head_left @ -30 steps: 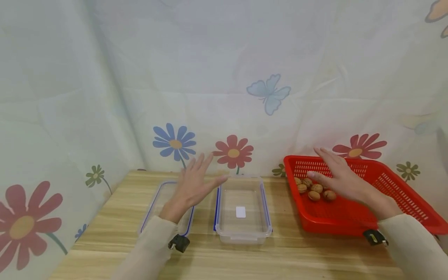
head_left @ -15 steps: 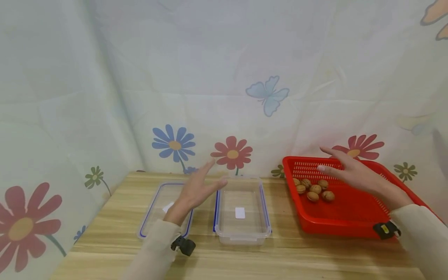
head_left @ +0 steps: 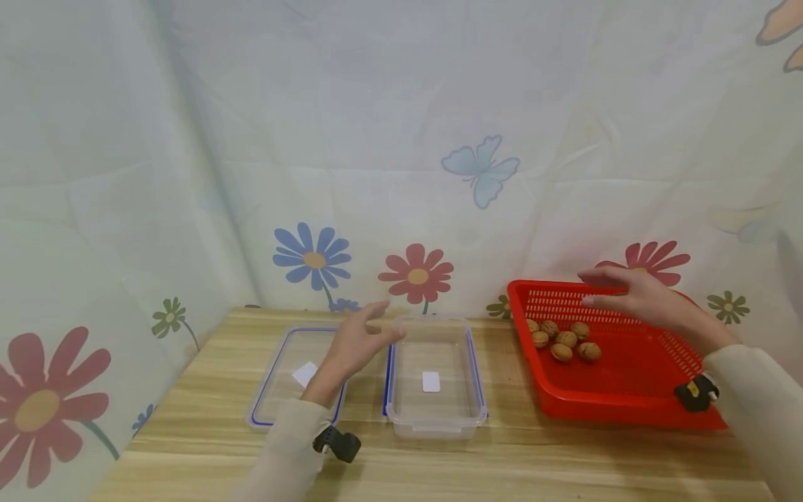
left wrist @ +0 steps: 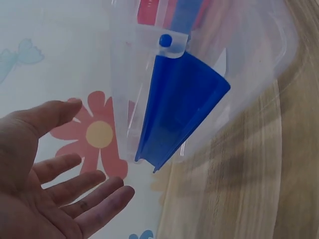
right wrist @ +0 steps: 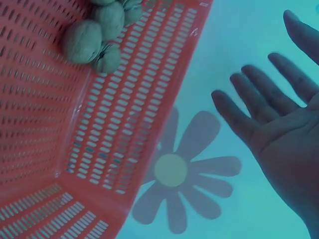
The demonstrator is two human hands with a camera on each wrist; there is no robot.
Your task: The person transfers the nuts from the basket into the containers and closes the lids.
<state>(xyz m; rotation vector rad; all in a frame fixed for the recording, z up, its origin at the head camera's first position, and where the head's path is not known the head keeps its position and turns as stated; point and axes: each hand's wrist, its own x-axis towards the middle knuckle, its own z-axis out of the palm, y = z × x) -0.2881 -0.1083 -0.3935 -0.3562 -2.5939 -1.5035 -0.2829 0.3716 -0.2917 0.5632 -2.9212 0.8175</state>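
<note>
Seven walnuts [head_left: 567, 339] can be counted in the left part of one red basket [head_left: 627, 410] at the lower right of the head frame, though more could be masked by the rim. One clear container [head_left: 433, 427] is set at lower centre, and one clear lid [head_left: 282, 387] with a blue seal is laid to its left; two white labels [head_left: 431, 381] are seen, one at each. The left hand [head_left: 353, 345] is held above the gap between lid and container, its fingers loosely bent and apart; the right hand [head_left: 649, 300] is held over the basket, its fingers relaxed and spread. A wood-grain worktop [head_left: 514, 467] is backed by a pale cloth [head_left: 389, 104] printed with flowers and butterflies. The basket's back wall is partly covered by the right hand, and both sleeves [head_left: 753, 401] are cut off by the frame. In the left wrist view one blue latch [left wrist: 184, 104] is shown hanging from the container; in the right, the walnuts are cropped at the top.
</note>
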